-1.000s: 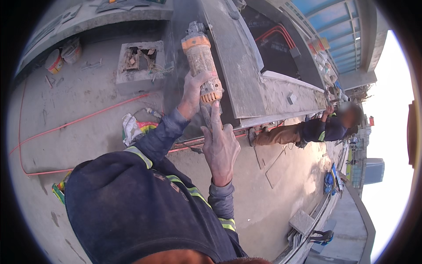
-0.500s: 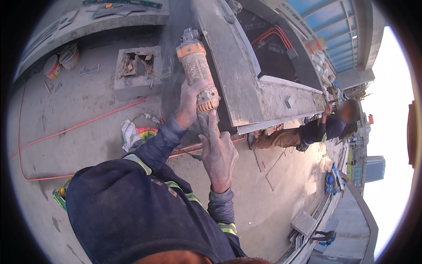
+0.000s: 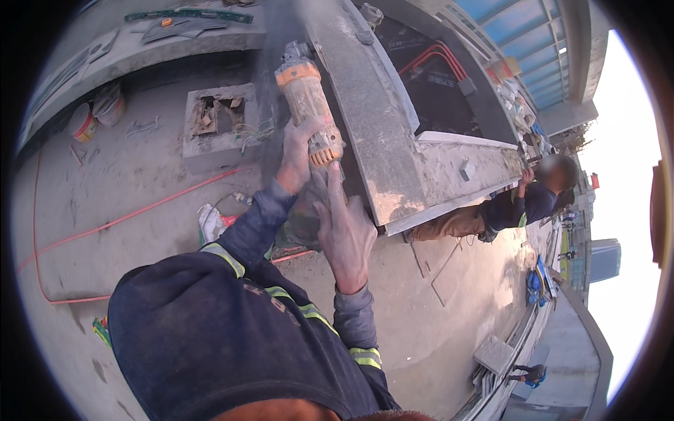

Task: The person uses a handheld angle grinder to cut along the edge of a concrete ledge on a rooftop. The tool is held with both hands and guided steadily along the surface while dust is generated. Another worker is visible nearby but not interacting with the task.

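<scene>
A dusty orange angle grinder (image 3: 307, 98) is held lengthwise along the left side of a grey stone slab (image 3: 372, 116). My left hand (image 3: 298, 156) is wrapped round its body, near the vented rear end. Against that rear end rests my right hand (image 3: 348, 242), its index finger stretched up to the casing and other fingers curled; their undersides are hidden. The grinder's head lies close to the slab's edge, amid pale dust (image 3: 281, 42). I cannot make out the disc.
A square box opening with rubble (image 3: 219, 116) and two buckets (image 3: 84, 121) are on the left. A red hose (image 3: 140, 210) crosses the floor. To the right, a co-worker (image 3: 537, 200) stands by the slab's far end. Bent red pipes (image 3: 442, 56) rise beyond the slab.
The grinder and both hands have shifted slightly left and up in the picture. The slab's near corner appears lower. My grip looks the same.
</scene>
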Available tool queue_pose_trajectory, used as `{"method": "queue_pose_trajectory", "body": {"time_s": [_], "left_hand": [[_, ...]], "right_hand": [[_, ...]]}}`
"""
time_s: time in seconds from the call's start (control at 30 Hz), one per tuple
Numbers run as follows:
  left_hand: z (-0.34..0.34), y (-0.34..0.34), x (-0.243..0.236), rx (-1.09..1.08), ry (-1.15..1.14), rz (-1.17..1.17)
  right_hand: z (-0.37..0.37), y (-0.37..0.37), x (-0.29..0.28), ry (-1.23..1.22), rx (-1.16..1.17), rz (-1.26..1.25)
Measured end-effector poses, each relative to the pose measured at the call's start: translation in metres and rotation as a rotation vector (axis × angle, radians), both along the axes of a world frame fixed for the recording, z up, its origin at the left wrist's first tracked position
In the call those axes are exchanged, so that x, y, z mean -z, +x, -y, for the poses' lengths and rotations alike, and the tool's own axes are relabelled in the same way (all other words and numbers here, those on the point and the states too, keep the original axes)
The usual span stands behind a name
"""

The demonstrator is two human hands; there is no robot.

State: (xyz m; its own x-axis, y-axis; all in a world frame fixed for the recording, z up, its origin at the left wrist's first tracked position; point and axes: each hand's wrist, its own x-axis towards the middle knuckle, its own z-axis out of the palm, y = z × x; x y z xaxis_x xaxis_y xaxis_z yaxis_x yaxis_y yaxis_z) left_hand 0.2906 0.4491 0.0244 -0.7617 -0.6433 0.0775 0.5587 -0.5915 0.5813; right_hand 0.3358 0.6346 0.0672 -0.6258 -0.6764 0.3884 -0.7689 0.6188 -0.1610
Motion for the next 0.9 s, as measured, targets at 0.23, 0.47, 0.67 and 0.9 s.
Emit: {"method": "queue_pose_trajectory", "body": {"time_s": [0.23,0.47,0.67,0.9], "left_hand": [[0.003,-0.007,-0.001,-0.002,0.046,-0.006],[-0.026,0.01,-0.002,-0.036,0.008,0.008],[-0.043,0.024,-0.008,0.014,0.029,0.006],[-0.063,0.037,-0.019,-0.003,0.033,0.017]], "right_hand": [[0.006,-0.002,-0.005,0.054,0.05,0.002],[-0.023,0.013,-0.005,0.081,0.049,0.031],[-0.042,0.019,-0.003,0.078,0.036,0.024],[-0.059,0.027,-0.008,0.096,0.036,0.018]]}}
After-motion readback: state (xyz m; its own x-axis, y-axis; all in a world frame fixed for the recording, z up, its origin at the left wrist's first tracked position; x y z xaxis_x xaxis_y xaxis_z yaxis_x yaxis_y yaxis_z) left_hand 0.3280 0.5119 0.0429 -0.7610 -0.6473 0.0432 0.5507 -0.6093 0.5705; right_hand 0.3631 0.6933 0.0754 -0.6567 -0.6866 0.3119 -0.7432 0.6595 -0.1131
